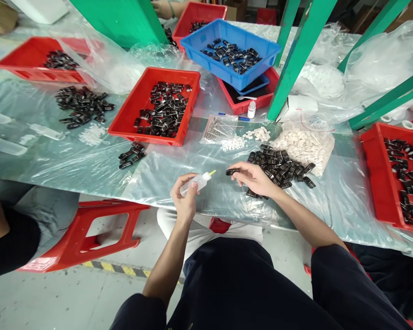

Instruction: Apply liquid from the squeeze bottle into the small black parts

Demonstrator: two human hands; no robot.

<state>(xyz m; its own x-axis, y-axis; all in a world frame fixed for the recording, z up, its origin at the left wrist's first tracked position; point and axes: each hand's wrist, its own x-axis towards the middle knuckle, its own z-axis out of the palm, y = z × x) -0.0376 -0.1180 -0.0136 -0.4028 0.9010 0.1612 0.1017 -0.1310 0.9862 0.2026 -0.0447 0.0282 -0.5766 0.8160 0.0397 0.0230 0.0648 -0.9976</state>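
Observation:
My left hand [185, 195] is closed round a small translucent squeeze bottle [195, 184] with a yellow-green nozzle, tilted up to the right. Between the thumb and fingers of my right hand [253, 178] is a small glossy black plastic part [231, 172]. The nozzle tip and this part are apart, with a short gap between them. Beside and behind my right hand lies a heap of similar black parts [278, 165]. Small white pieces [234, 143] lie in little piles beyond my hands, next to a clear bag of thin metal pins [220, 128].
A red tray [124, 123] of black parts stands ahead, left of a blue tray [230, 82] stacked on a red one. A bag of white pieces [304, 144] lies behind the heap. Green posts [296, 59] rise from the table. Another person sits at the left by a red stool [72, 243].

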